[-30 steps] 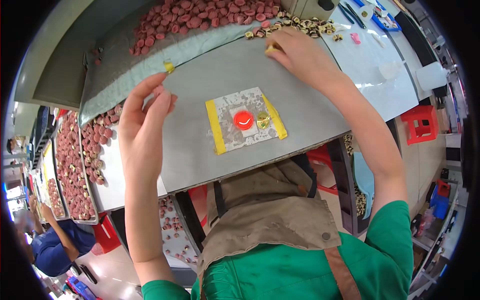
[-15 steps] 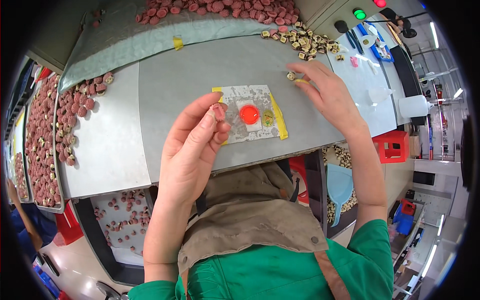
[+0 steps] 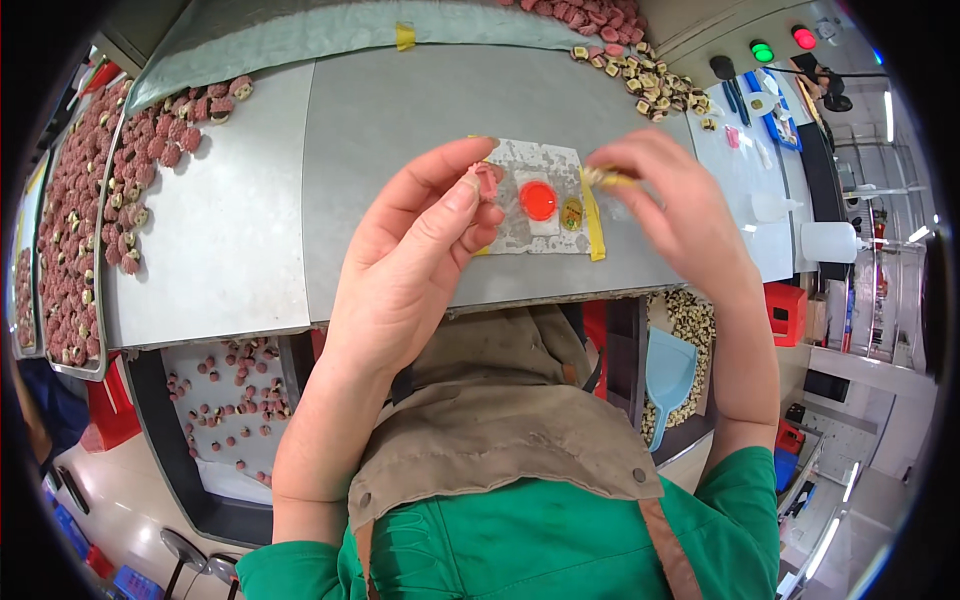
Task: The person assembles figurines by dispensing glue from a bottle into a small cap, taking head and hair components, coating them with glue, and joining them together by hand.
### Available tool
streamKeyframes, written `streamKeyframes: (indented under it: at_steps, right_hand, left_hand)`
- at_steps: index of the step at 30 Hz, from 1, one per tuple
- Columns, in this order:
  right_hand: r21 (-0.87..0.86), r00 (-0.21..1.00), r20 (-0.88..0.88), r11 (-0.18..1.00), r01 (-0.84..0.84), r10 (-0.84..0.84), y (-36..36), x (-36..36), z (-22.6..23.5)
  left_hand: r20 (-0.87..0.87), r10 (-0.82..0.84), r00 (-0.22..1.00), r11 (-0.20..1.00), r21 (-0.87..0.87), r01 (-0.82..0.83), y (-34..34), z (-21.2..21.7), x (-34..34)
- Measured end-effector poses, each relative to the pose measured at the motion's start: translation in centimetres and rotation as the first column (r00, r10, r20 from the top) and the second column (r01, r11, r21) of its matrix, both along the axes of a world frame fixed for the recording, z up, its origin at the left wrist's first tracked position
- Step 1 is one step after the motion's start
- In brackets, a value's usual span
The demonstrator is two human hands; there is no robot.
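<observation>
My left hand (image 3: 410,240) pinches a small hollow pink piece (image 3: 486,183) with a bumpy outside between thumb and fingers. Its open side faces right. My right hand (image 3: 685,210) is raised near the right edge of a stained white sheet (image 3: 515,152), holding a small cream-coloured piece (image 3: 597,176) at its fingertips. Motion smears it, and a yellow strip shows beside it. On the sheet sits a round dish of bright red (image 3: 538,201), with a yellow-green oval sticker (image 3: 571,213) to its right. Yellow tape (image 3: 594,225) runs along the sheet's edge.
Cream-and-brown pieces (image 3: 655,85) are heaped at the back right, beside a pink pile (image 3: 590,14). Trays of joined pink pieces (image 3: 75,240) stand at left. White squeeze bottle (image 3: 830,242) lies right. Below are an open drawer (image 3: 215,415) and a blue dustpan (image 3: 670,365).
My right hand has come left and nearer to the sheet with the cream-coloured piece. My left hand still holds the pink piece. The whole view has shifted slightly.
</observation>
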State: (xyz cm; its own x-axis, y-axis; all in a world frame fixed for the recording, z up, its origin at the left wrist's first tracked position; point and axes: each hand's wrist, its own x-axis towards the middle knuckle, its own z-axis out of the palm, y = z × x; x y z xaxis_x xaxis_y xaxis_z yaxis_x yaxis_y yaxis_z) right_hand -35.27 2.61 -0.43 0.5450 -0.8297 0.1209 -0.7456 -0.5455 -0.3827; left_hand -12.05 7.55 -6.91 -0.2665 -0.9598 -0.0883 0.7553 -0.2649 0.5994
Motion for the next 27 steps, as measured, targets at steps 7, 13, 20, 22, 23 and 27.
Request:
streamKeyframes:
  at_steps: [7, 13, 20, 22, 23, 27]
  right_hand:
    - [-0.069, 0.984, 0.007, 0.982, -0.178, 0.179, 1.2, 2.8, -1.4]
    - [-0.1, 0.988, -0.041, 0.983, -0.154, 0.151, 1.2, 3.1, -1.7]
    - [-0.163, 0.988, -0.053, 0.975, -0.152, 0.145, 1.4, 3.2, -1.8]
    - [-0.179, 0.985, -0.086, 0.97, -0.162, 0.149, 1.5, 3.4, -1.5]
    - [-0.176, 0.984, -0.1, 0.971, -0.164, 0.148, 1.6, 3.4, -1.5]
    - [-0.183, 0.987, -0.075, 0.971, -0.152, 0.14, 1.8, 3.3, -1.4]
  left_hand:
    - [-0.006, 0.011, 1.0, 1.0, -0.008, -0.011, 0.1, 0.1, 0.0]
    - [0.007, 0.014, 1.0, 1.0, 0.002, -0.014, 0.1, -0.1, 0.1]
    - [0.03, 0.033, 0.999, 0.999, -0.009, -0.033, -0.2, 0.1, -0.3]
    - [0.044, 0.025, 0.999, 1.0, -0.011, -0.024, -0.1, 0.0, -0.1]
    - [0.051, 0.019, 0.998, 1.0, -0.013, -0.018, 0.0, -0.1, -0.1]
    - [0.048, 0.039, 0.998, 0.999, 0.006, -0.039, 0.1, 0.3, -0.2]
